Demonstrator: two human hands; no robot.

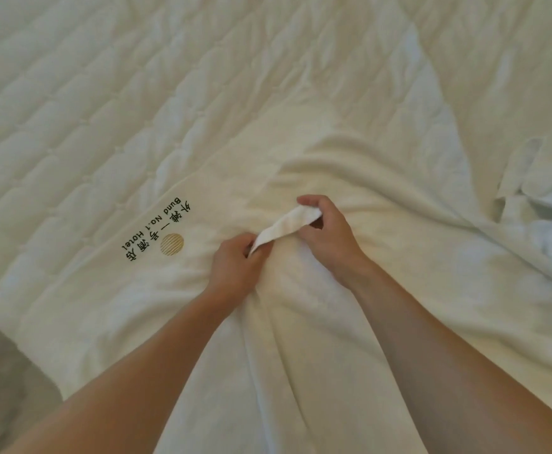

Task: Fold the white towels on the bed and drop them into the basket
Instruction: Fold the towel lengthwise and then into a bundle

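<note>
A large white towel [382,290] lies spread and rumpled over the near part of the bed, with a gold round logo and black hotel lettering [158,231] at its left side. Both hands hold a short stretch of the towel's hem [284,226], lifted slightly off the rest. My left hand [235,267] pinches the lower left end of that hem. My right hand [325,227] grips the upper right end, fingers curled round it. The basket is not in view.
The quilted white bed cover [104,93] stretches away to the left and top. A crumpled heap of more white towels [543,198] lies at the right edge. Grey floor [3,371] shows at the lower left past the bed's corner.
</note>
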